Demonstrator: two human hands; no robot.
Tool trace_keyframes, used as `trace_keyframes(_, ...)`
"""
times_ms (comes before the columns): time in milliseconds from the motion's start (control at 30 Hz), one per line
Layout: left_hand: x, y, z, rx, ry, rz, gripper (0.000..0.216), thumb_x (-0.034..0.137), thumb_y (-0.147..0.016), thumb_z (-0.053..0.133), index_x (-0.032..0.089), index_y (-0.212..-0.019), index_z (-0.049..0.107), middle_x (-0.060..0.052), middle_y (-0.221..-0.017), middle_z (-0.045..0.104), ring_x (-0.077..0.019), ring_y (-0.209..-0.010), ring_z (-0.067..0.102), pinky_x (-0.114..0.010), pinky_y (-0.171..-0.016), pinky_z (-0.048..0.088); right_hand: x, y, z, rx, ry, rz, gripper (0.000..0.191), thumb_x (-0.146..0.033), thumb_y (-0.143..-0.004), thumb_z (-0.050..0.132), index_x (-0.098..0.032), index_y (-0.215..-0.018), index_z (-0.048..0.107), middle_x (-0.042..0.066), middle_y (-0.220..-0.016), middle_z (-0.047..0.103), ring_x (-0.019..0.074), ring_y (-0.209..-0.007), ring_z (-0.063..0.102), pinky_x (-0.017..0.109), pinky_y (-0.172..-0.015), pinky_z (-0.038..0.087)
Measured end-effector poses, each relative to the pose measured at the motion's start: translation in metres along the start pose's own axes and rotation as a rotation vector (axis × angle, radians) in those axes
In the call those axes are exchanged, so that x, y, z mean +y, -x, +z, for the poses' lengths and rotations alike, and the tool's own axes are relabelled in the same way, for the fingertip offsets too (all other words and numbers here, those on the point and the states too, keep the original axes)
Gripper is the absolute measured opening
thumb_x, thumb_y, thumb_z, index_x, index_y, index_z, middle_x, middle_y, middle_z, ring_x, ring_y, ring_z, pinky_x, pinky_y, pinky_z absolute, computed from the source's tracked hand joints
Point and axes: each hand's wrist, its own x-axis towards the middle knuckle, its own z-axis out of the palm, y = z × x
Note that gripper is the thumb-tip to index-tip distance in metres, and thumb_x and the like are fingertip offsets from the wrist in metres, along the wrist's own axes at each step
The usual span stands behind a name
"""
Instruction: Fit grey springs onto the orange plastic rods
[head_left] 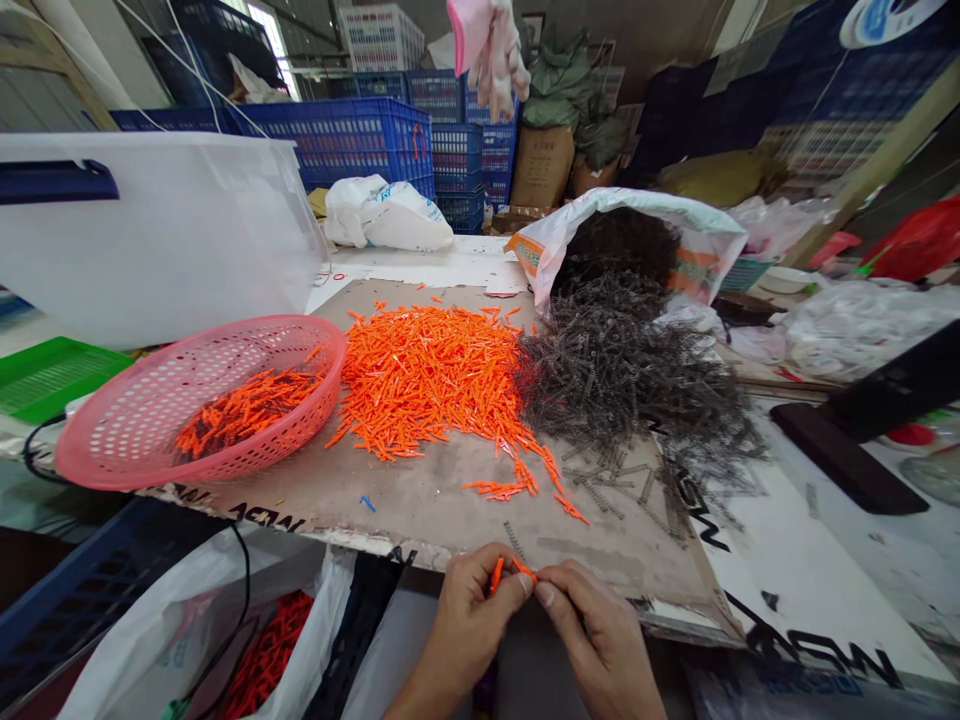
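My left hand (480, 610) is closed in a pinch over the table's front edge, with small orange plastic pieces (523, 569) between its fingers. Fingertips of my right hand (589, 625) press together at the end of one piece; what they pinch is hidden. A thin dark spring (514, 541) shows just beyond the left fingers; I cannot tell if it is held or lies on the board. Ahead lies a heap of similar orange pieces (431, 375), with a few strays towards me. To its right spreads a tangled heap of dark springs (622, 365).
A pink perforated basket (202, 470) with orange pieces stands at left, near a white bin (150, 240) and a green tray (56, 380). An open sack (712, 235) spills springs. Below the edge hangs a white bag (142, 640) with red-orange pieces. A black stand (847, 460) is at right.
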Motion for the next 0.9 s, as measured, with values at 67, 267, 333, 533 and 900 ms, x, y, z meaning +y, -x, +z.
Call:
trace_keyframes(67,-0.0001,-0.0002,-0.0008,-0.016,0.007,-0.011,0.02,0.028,-0.08,0.057,0.017,-0.063,0.06,0.006,-0.05,0.041,-0.0108,-0.051,0.037,-0.022,-0.05,0.027,0.0002,0.0001,-0.0012,-0.042,-0.007,-0.002,0.03,-0.037,-0.099,0.043,-0.023,-0.089,0.067,0.0,-0.069,0.062,0.0144,-0.062,0.06,0.023,-0.057,0.043)
trace_keyframes(267,-0.0007,0.0018,-0.0022,-0.05,0.035,-0.035,0.019,0.029,-0.079,0.057,0.018,-0.064,0.059,0.006,-0.049,0.041,-0.0106,-0.05,0.036,-0.022,-0.049,0.026,0.0015,0.001,-0.0021,-0.062,-0.026,-0.011,0.03,-0.036,-0.099,0.042,-0.023,-0.089,0.067,0.0,-0.071,0.063,0.0146,-0.064,0.06,0.023,-0.057,0.044)
trace_keyframes(333,-0.0021,0.001,-0.0015,-0.04,0.05,-0.043,0.02,0.03,-0.08,0.057,0.018,-0.064,0.058,0.007,-0.049,0.04,-0.0102,-0.049,0.035,-0.022,-0.049,0.026,0.0013,0.0012,-0.0015,-0.046,-0.024,-0.006,0.027,-0.036,-0.099,0.044,-0.023,-0.09,0.067,0.0,-0.071,0.063,0.0142,-0.064,0.061,0.022,-0.058,0.045)
trace_keyframes(533,-0.0061,-0.0009,0.0017,-0.005,0.08,-0.054,0.022,0.032,-0.08,0.057,0.018,-0.064,0.057,0.007,-0.048,0.039,-0.0095,-0.047,0.034,-0.022,-0.048,0.026,0.0,0.0011,-0.001,-0.023,-0.039,-0.001,0.029,-0.043,-0.095,0.05,-0.024,-0.085,0.068,0.0,-0.07,0.064,0.0142,-0.064,0.062,0.021,-0.057,0.046)
trace_keyframes(900,-0.0055,0.0001,0.003,0.041,0.097,-0.073,0.026,0.039,-0.077,0.064,0.018,-0.062,0.059,0.007,-0.045,0.039,-0.0099,-0.047,0.036,-0.022,-0.045,0.024,-0.0009,0.0003,0.0002,0.008,-0.014,0.005,0.031,-0.042,-0.096,0.048,-0.023,-0.082,0.068,0.0,-0.067,0.062,0.0134,-0.06,0.06,0.021,-0.056,0.046)
